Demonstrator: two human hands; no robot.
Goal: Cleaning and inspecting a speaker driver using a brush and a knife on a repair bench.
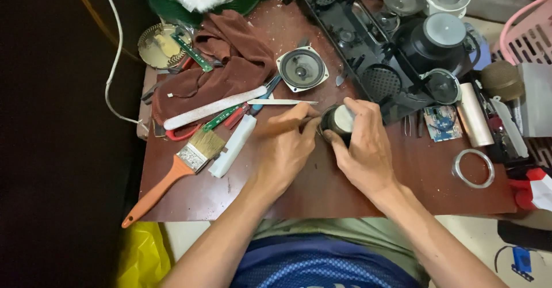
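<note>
My right hand (pixel 365 150) grips a small round speaker driver (pixel 339 121), dark with a pale back, over the brown table (pixel 322 190). My left hand (pixel 287 144) is pressed against the driver's left side, fingers pinched on a thin tool whose tip is hidden. A second square-framed speaker (pixel 302 68) lies on the table just beyond my hands. Metal tweezers (pixel 282 101) lie beside my left fingers.
A black speaker housing (pixel 368 52) with several drivers stretches across the back right. A brown cloth (pixel 230 63), a long file (pixel 213 108), an orange-handled paintbrush (pixel 178 173), a white block (pixel 233 147), a small circuit board (pixel 441 122) and a metal ring (pixel 472 168) lie around.
</note>
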